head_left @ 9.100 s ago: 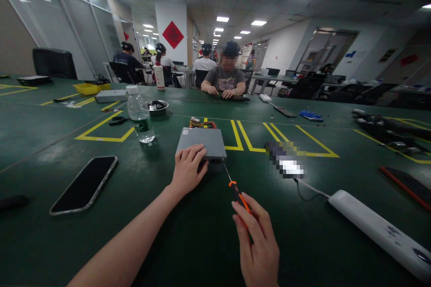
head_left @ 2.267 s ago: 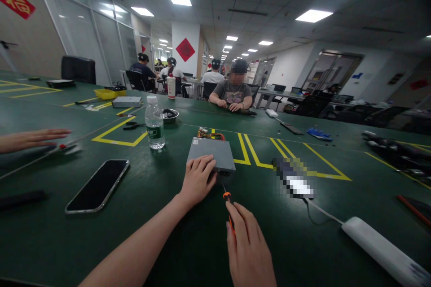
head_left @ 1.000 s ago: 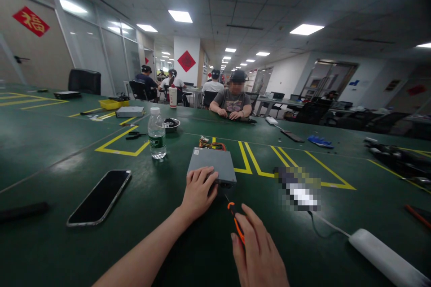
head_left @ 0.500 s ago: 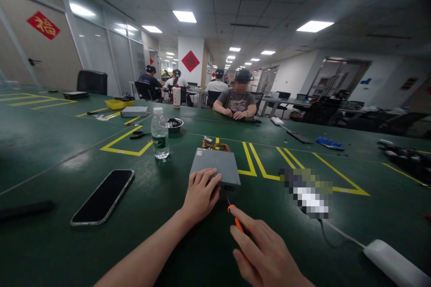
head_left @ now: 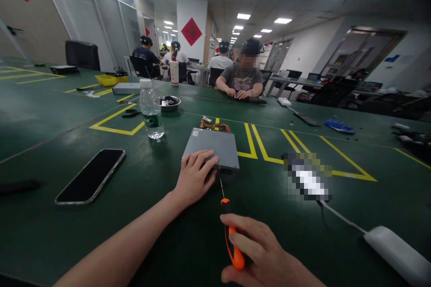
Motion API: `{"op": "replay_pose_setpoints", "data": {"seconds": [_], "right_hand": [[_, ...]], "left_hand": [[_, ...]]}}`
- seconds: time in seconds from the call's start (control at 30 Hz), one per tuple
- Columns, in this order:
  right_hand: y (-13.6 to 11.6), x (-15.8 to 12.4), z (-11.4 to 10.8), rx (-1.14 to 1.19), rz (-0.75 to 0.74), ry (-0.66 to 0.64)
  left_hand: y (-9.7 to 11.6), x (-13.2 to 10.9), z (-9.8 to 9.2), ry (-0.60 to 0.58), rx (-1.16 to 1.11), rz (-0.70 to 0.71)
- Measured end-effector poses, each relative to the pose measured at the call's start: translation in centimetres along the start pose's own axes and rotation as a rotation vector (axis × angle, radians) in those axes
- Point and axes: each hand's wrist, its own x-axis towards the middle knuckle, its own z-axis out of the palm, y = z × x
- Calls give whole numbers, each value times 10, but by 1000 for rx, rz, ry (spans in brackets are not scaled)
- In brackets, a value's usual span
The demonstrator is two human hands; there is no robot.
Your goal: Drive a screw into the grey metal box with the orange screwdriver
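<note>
A grey metal computer power supply (head_left: 218, 145) lies on the green table, its bundle of coloured cables (head_left: 215, 125) at the far side. My left hand (head_left: 197, 170) rests on its near left part, fingers spread over the top and edge. An orange and black screwdriver (head_left: 238, 253) is in my right hand (head_left: 261, 249), with the fingers around its handle. Its thin shaft points away from me, and the tip is at the near face of the power supply; whether it touches a screw I cannot tell.
A phone (head_left: 91, 177) lies to the left, with a water bottle (head_left: 151, 114) beyond it. Behind the bottle stands a metal bowl (head_left: 171, 103) of small parts. On the right are a white power strip (head_left: 397, 251) and its cable. A person (head_left: 240, 83) sits across the table.
The view has tipped downward. My right hand has drawn lower, and the screwdriver now stands straighter with more of its handle showing. My left hand stays on the power supply.
</note>
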Motion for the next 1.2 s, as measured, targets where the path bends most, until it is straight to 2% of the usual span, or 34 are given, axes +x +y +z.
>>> {"op": "replay_pose_setpoints", "data": {"seconds": [0.1, 0.27, 0.37, 0.47, 0.6, 0.8, 1.03, 1.2], "right_hand": [[-4, 4, -3, 27, -10, -58], [-8, 9, 2, 15, -41, 89], [-7, 10, 6, 58, -11, 148], [-9, 14, 2, 59, 13, 101], [-13, 19, -4, 8, -36, 35], [-11, 14, 6, 58, -5, 200], [-14, 17, 2, 40, -24, 60], [-11, 13, 8, 33, -27, 158]], "left_hand": [[0, 1, -1, -12, 6, -2], [1, 1, -1, -20, 2, -10], [1, 1, 0, -10, 2, -12], [0, 0, 1, -8, 4, -7], [0, 0, 2, 3, 13, -8], [2, 0, 1, 17, 22, -13], [3, 1, 2, 20, 31, -7], [4, 2, 1, 28, 17, -5]]}}
